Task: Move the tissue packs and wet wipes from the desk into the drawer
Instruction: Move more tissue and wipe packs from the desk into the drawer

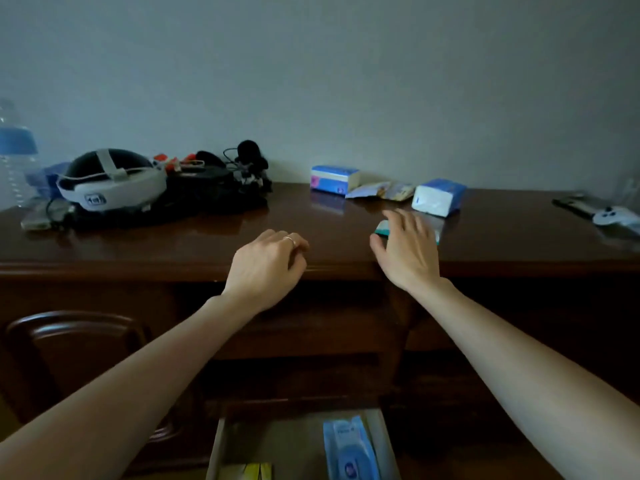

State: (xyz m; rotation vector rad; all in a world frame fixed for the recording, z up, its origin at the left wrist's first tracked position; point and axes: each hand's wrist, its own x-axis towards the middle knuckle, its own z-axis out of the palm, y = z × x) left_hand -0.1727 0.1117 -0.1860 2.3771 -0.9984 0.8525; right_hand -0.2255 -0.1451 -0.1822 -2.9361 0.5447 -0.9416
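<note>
On the dark wooden desk (173,244) lie a blue and pink tissue pack (333,179) at the back, a flat pale wet wipes pouch (381,190) beside it, and a blue and white tissue pack (437,196) to the right. My right hand (407,249) is spread over a small teal pack (382,229), which it mostly hides; the grip is not closed. My left hand (268,268) rests loosely curled at the desk's front edge, holding nothing. Below, the open drawer (216,445) holds a blue wet wipes pack (349,448).
A white and black headset (110,183) and a pile of black cables and gear (221,181) fill the desk's left side. A water bottle (15,157) stands far left. A white controller (613,214) lies far right. Yellow items (256,472) sit in the drawer.
</note>
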